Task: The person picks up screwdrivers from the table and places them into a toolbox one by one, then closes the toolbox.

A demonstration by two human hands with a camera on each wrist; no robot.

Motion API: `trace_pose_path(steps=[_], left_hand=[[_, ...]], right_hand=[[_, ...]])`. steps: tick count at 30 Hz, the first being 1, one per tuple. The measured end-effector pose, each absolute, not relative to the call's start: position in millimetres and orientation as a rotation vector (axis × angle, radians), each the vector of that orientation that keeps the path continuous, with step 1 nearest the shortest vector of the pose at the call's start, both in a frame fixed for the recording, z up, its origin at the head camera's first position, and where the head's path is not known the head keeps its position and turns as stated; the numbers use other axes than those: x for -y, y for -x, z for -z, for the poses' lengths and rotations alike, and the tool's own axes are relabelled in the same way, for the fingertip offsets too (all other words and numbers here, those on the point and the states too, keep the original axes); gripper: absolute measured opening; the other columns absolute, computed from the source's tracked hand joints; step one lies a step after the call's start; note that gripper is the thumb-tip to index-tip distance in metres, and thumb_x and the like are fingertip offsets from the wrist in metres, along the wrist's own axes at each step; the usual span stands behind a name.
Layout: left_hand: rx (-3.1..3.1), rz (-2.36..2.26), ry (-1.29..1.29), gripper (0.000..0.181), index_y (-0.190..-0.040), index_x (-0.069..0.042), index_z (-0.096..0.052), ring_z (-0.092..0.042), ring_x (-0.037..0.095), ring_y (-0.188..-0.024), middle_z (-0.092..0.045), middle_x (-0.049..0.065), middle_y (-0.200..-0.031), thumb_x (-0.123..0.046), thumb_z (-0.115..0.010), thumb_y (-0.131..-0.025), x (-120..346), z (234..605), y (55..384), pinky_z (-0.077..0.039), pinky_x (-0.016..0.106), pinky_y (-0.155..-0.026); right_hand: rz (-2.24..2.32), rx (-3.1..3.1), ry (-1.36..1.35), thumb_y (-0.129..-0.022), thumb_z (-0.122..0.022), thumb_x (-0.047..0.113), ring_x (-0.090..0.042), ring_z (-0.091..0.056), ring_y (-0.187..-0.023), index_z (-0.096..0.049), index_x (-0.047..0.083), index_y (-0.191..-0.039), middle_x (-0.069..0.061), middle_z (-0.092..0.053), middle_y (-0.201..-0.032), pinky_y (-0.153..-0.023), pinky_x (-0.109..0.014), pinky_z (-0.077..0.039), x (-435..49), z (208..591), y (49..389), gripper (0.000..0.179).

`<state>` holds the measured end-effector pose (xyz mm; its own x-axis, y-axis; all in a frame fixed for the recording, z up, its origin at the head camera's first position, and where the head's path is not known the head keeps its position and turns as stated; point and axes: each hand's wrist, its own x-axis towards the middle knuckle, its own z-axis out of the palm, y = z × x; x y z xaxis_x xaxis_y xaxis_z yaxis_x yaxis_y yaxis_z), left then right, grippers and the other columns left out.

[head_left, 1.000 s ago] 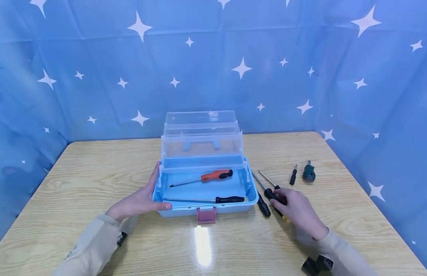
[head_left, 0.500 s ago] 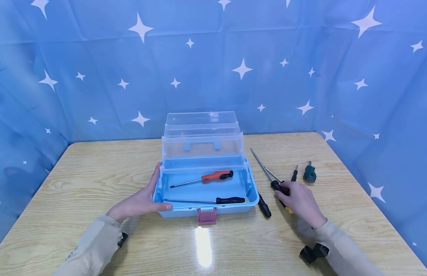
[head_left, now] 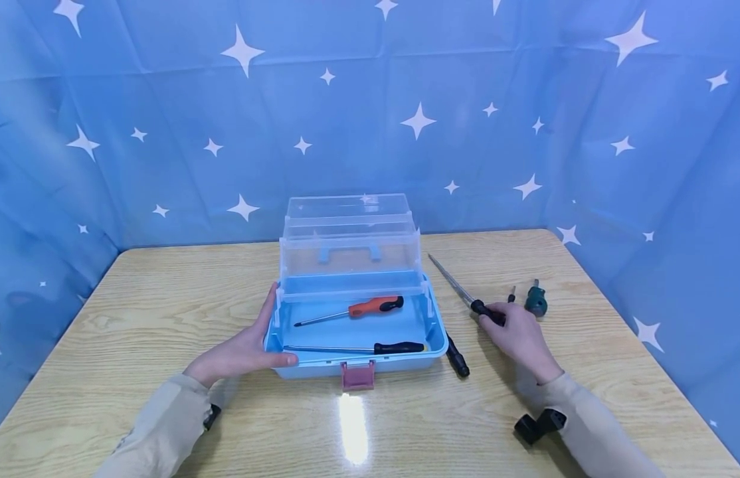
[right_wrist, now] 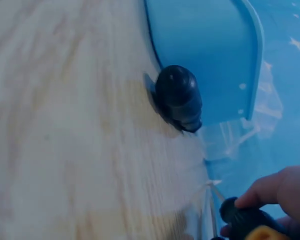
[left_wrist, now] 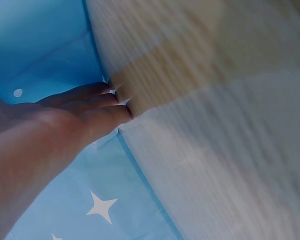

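Blue starry curtain (head_left: 358, 159) is hanging behind the bench (head_left: 196, 292), left hand (head_left: 241, 352) is touching the box (head_left: 406, 363) with fingers spread, right hand (head_left: 519, 338) is pinching a black-handled screwdriver (head_left: 482, 309) right of the box, and I'm guessing stiff, slick-shafted, handle-heavy, so grip's looking best on the handle.

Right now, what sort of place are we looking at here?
Probably a staged tabletop set rather than a working shop: a star-printed blue curtain hangs behind and beside the wood-grain table, where an open blue toolbox holds two screwdrivers.
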<state>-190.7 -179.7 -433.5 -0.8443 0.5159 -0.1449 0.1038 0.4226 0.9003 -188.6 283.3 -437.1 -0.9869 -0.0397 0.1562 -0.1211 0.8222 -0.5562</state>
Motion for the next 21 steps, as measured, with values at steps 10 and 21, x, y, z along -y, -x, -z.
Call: trace_pose_path(steps=[10, 21], left_hand=[[-2.270, -1.400, -0.526, 0.124, -0.149, -0.024, 0.027, 0.002, 0.049, -0.141, 0.014, 0.021, -0.157, -0.036, -0.077, -0.081, 179.7, 432.5, 190.0, -0.018, 0.070, -0.103], [-2.289, -1.383, -0.531, 0.124, -0.149, -0.024, 0.026, 0.004, 0.048, -0.141, 0.016, 0.020, -0.157, -0.038, -0.077, -0.080, 179.8, 432.4, 189.7, -0.016, 0.071, -0.103]], right_hand=[[-0.969, 2.771, -0.021, -0.095, -0.060, 0.016, -0.030, -0.059, -0.082, -0.065, -0.009, -0.117, -0.028, -0.066, -0.106, -0.062, -0.030, -0.044, -289.7, 437.2, 192.3, 0.034], [-1.143, 2.537, -0.060, -0.093, -0.067, 0.019, -0.005, -0.059, -0.091, -0.067, 0.000, -0.119, -0.021, -0.067, -0.111, -0.068, -0.009, -0.044, -286.6, 435.5, 190.4, 0.033]])
